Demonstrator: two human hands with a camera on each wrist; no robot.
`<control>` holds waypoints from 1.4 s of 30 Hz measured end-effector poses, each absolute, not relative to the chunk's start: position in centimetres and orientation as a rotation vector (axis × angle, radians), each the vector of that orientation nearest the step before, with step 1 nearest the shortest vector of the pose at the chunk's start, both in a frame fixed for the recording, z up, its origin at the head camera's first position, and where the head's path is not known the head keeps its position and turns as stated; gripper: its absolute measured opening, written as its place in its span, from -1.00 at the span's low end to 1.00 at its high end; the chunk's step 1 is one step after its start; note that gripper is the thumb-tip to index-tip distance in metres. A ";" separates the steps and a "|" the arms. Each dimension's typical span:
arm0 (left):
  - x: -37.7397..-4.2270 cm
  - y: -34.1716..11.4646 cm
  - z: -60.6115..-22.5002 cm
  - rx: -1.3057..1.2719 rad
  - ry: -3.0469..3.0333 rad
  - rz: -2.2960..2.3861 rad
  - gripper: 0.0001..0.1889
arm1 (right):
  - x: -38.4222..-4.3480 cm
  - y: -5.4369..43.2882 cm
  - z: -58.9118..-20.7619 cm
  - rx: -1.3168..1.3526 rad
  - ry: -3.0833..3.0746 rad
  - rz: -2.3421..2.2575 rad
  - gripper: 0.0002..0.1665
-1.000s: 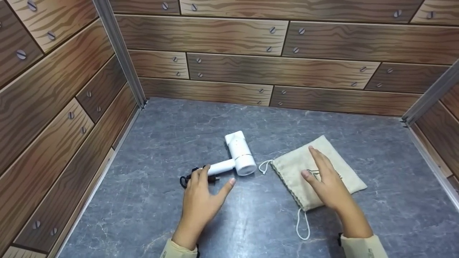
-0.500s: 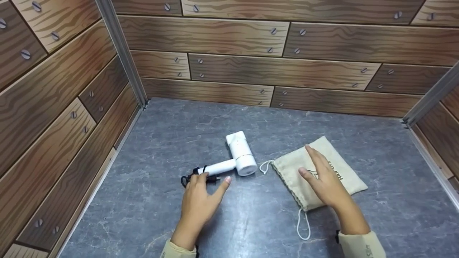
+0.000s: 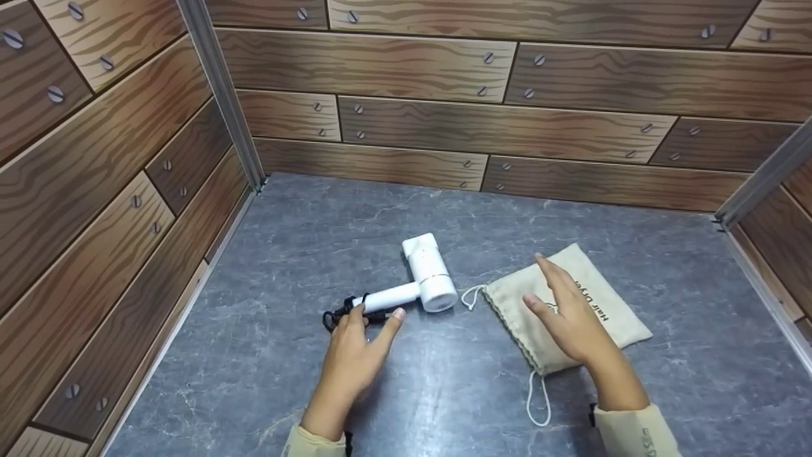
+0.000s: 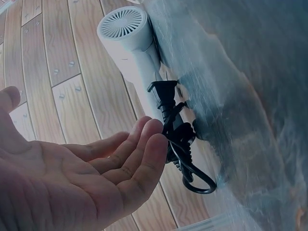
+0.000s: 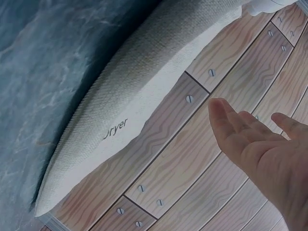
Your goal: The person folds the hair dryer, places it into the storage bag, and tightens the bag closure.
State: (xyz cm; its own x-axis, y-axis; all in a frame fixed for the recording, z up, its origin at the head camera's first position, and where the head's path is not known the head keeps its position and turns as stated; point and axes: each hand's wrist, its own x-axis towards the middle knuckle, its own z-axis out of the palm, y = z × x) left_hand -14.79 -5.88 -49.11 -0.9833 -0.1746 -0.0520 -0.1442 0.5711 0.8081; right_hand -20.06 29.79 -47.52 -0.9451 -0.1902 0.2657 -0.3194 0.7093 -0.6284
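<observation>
A white hair dryer (image 3: 426, 279) lies on its side on a gray, marble-patterned counter (image 3: 317, 235), its handle reaching toward the left and a round, slotted grille (image 4: 122, 22) at one end of its barrel. At the handle's free end is a bundled black cord (image 4: 185, 137), its plug (image 4: 164, 91) showing in the left wrist view. Just beside that end of the dryer is the person's left hand (image 3: 353, 358), fingers gently bent, thumb spread well away from them, nothing held; whether its fingertips touch the cord cannot be told. To the right of the dryer, just apart from it, a cream cloth pouch (image 3: 530, 327) printed "Hair Dryer" lies flat, its gathered, drawstring (image 3: 470, 306) edge facing the dryer. Also to the dryer's right, the right hand (image 3: 574, 327) hovers above the pouch without touching it, fingers extended, thumb apart. Beyond the dryer stands a wood-plank patterned wall (image 3: 419, 66). As for progress, the dryer is outside the pouch and its cord is bundled; nothing is gripped or lifted, so handling either one appears not yet begun.
</observation>
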 end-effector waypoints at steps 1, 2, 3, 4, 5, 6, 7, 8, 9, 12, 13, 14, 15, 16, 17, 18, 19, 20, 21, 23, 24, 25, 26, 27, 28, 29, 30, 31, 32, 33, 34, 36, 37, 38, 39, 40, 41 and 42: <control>-14.8 -5.9 -49.1 0.286 -2.756 -1.415 0.10 | -20.1 29.8 -47.5 0.411 -2.736 1.053 -0.16; -14.8 -5.9 -49.1 0.288 -2.757 -1.417 0.10 | -20.1 29.7 -47.4 0.411 -2.737 1.052 -0.16; -14.8 -6.0 -49.1 0.287 -2.758 -1.422 0.10 | -20.2 29.7 -47.4 0.411 -2.739 1.049 -0.16; -14.9 -6.0 -49.1 0.286 -2.761 -1.425 0.10 | -20.2 29.6 -47.4 0.411 -2.741 1.046 -0.16; -14.9 -6.0 -49.1 0.283 -2.761 -1.428 0.10 | -20.2 29.6 -47.3 0.411 -2.743 1.042 -0.16; -14.9 -6.1 -49.1 0.281 -2.761 -1.432 0.10 | -20.3 29.6 -47.3 0.411 -2.745 1.041 -0.16; -15.0 -6.1 -49.1 0.279 -2.760 -1.434 0.10 | -20.3 29.5 -47.3 0.413 -2.748 1.039 -0.16; -15.0 -6.2 -49.1 0.275 -2.757 -1.437 0.09 | -20.3 29.4 -47.3 0.412 -2.752 1.036 -0.16; -15.0 -6.2 -49.2 0.274 -2.752 -1.439 0.08 | -20.3 29.4 -47.3 0.413 -2.756 1.033 -0.15; -15.1 -6.4 -49.3 0.277 -2.736 -1.449 0.06 | -20.5 29.2 -47.2 0.410 -2.772 1.032 -0.14; -15.2 -6.4 -49.3 0.274 -2.728 -1.457 0.05 | -20.5 29.2 -47.2 0.407 -2.777 1.028 -0.14; -15.3 -6.5 -49.3 0.274 -2.721 -1.470 0.04 | -20.6 29.1 -47.2 0.401 -2.784 1.022 -0.13; -15.3 -6.5 -49.3 0.275 -2.713 -1.485 0.03 | -20.7 29.1 -47.2 0.396 -2.790 1.014 -0.12; -15.4 -6.6 -49.3 0.274 -2.706 -1.502 0.02 | -20.8 29.0 -47.1 0.389 -2.798 1.005 -0.11; -15.5 -6.6 -49.3 0.269 -2.696 -1.520 0.01 | -20.8 28.9 -47.1 0.384 -2.804 0.994 -0.10; -15.5 -6.7 -49.2 0.266 -2.686 -1.540 0.00 | -20.9 28.9 -47.1 0.382 -2.809 0.981 -0.08; -15.6 -6.7 -49.2 0.264 -2.679 -1.556 0.00 | -21.0 28.8 -47.1 0.378 -2.814 0.974 -0.07; -15.7 -6.8 -49.2 0.264 -2.674 -1.571 -0.01 | -21.1 28.7 -47.1 0.375 -2.819 0.972 -0.06; -15.8 -6.8 -49.2 0.263 -2.671 -1.584 -0.01 | -21.1 28.6 -47.0 0.373 -2.824 0.971 -0.05; -15.8 -7.0 -49.2 0.265 -2.666 -1.606 -0.01 | -21.2 28.4 -46.9 0.368 -2.836 0.962 -0.02; -15.8 -7.0 -49.2 0.266 -2.664 -1.616 -0.02 | -21.2 28.3 -46.9 0.364 -2.845 0.951 0.01; -15.8 -7.1 -49.2 0.265 -2.662 -1.624 -0.02 | -21.3 28.2 -46.8 0.358 -2.856 0.941 0.03; -15.8 -7.2 -49.2 0.261 -2.656 -1.633 -0.03 | -21.3 28.1 -46.8 0.355 -2.866 0.928 0.06; -15.8 -7.2 -49.1 0.254 -2.647 -1.642 -0.04 | -21.4 27.9 -46.7 0.352 -2.877 0.910 0.08; -15.7 -7.3 -49.1 0.250 -2.639 -1.645 -0.06 | -21.5 27.8 -46.6 0.352 -2.885 0.893 0.10; -15.7 -7.4 -49.1 0.247 -2.634 -1.646 -0.08 | -21.6 27.7 -46.6 0.353 -2.892 0.880 0.12; -15.8 -7.4 -49.1 0.246 -2.631 -1.643 -0.10 | -21.6 27.6 -46.5 0.353 -2.898 0.871 0.12; -15.8 -7.5 -49.0 0.246 -2.631 -1.638 -0.11 | -21.7 27.5 -46.4 0.356 -2.901 0.865 0.12; -15.8 -7.6 -49.0 0.250 -2.632 -1.631 -0.12 | -21.7 27.4 -46.4 0.359 -2.902 0.857 0.12; -15.8 -7.7 -49.0 0.257 -2.635 -1.621 -0.13 | -21.8 27.3 -46.3 0.363 -2.903 0.850 0.12; -15.9 -7.8 -49.0 0.265 -2.640 -1.610 -0.14 | -21.8 27.2 -46.3 0.366 -2.905 0.843 0.11; -15.9 -7.9 -49.0 0.276 -2.645 -1.599 -0.14 | -21.8 27.1 -46.2 0.373 -2.906 0.833 0.10; -16.0 -8.0 -49.0 0.276 -2.644 -1.592 -0.14 | -21.9 27.0 -46.2 0.377 -2.906 0.829 0.10; -16.0 -8.1 -49.0 0.277 -2.646 -1.587 -0.14 | -21.9 27.0 -46.2 0.380 -2.908 0.827 0.09; -16.0 -8.1 -49.0 0.273 -2.647 -1.584 -0.14 | -21.9 26.9 -46.1 0.381 -2.910 0.828 0.09; -16.0 -8.2 -49.0 0.270 -2.651 -1.578 -0.14 | -22.0 26.8 -46.1 0.382 -2.911 0.830 0.09; -16.0 -8.2 -49.0 0.267 -2.656 -1.573 -0.15 | -22.0 26.8 -46.1 0.383 -2.912 0.836 0.09; -16.0 -8.3 -49.0 0.266 -2.661 -1.567 -0.15 | -22.1 26.7 -46.1 0.383 -2.916 0.842 0.10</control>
State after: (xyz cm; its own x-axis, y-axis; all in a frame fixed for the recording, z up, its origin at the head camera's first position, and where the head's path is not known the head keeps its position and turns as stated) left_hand -16.02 -8.27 -49.04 -0.9844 -0.1688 -0.0501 -0.1256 0.4745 0.8713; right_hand -22.10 26.68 -46.09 -0.9653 -0.2154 0.1477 -0.2610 0.8176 -0.5133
